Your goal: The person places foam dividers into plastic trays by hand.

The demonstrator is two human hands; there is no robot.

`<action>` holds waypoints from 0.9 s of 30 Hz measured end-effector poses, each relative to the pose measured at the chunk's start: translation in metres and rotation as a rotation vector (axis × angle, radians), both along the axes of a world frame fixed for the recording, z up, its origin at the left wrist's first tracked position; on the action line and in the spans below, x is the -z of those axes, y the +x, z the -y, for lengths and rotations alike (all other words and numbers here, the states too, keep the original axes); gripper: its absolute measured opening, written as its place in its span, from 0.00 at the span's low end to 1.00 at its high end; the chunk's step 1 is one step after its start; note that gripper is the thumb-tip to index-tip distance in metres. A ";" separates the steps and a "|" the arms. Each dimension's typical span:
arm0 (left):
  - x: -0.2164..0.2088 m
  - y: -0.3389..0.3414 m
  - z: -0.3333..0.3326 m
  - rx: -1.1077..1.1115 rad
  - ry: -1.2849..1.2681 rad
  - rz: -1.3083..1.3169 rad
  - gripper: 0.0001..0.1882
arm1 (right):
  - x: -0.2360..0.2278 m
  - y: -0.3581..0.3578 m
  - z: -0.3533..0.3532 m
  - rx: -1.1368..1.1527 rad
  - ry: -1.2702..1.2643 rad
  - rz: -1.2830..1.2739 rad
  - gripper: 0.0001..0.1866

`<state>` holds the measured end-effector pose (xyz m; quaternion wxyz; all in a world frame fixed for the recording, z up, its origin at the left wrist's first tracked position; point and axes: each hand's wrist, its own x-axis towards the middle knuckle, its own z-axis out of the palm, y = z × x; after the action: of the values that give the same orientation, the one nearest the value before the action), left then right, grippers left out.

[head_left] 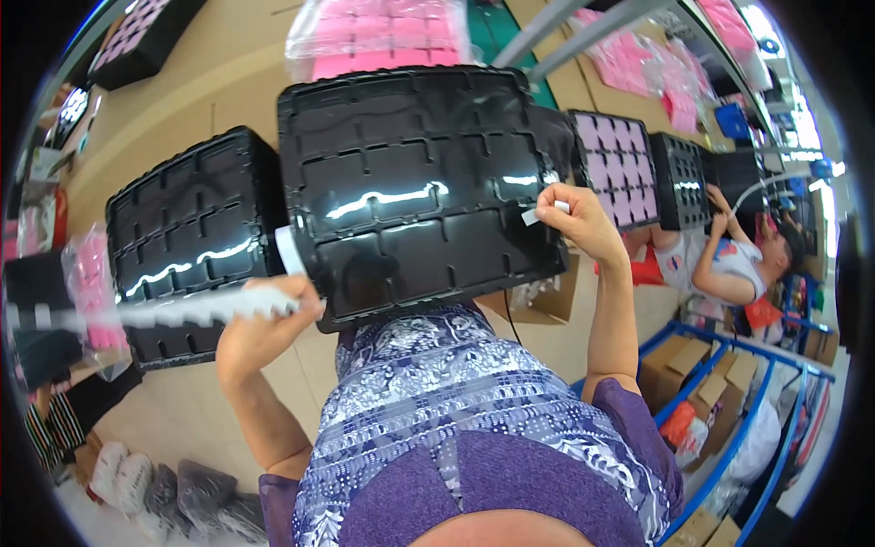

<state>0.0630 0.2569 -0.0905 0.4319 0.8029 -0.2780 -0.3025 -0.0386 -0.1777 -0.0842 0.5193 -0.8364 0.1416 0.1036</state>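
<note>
A black plastic tray (401,210) with moulded grooves and a shiny surface lies in front of me at the table's near edge. My right hand (583,219) is over its right side, thumb and finger pinching a small white sticker (530,217). At the tray's near left corner, my left hand (264,333) is closed on a long white strip (137,312) with a notched edge, which reaches out to the left, blurred. A white piece (290,251) shows at the tray's left side; whether it belongs to the strip I cannot tell.
Another black tray (187,219) stands on the left. Pink blocks (383,36) in clear plastic lie beyond the middle tray. To the right are a tray with pink squares (618,169) and a co-worker (729,264) at another black tray. A blue rack (720,383) holds cartons.
</note>
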 end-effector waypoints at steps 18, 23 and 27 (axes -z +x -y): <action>0.010 -0.011 0.058 0.059 -0.149 -0.123 0.07 | 0.044 -0.043 -0.024 -0.106 -0.828 0.227 0.08; 0.007 -0.013 0.058 -0.028 -0.189 -0.109 0.07 | 0.049 -0.038 -0.033 -0.233 -1.136 0.437 0.11; 0.006 -0.012 0.058 0.008 -0.190 -0.052 0.07 | 0.044 -0.034 -0.026 -0.336 -1.070 0.415 0.11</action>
<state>0.0513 0.1994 -0.0966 0.5122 0.7490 -0.2971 -0.2972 -0.0723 -0.1517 -0.1284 0.0190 -0.9955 -0.0646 -0.0667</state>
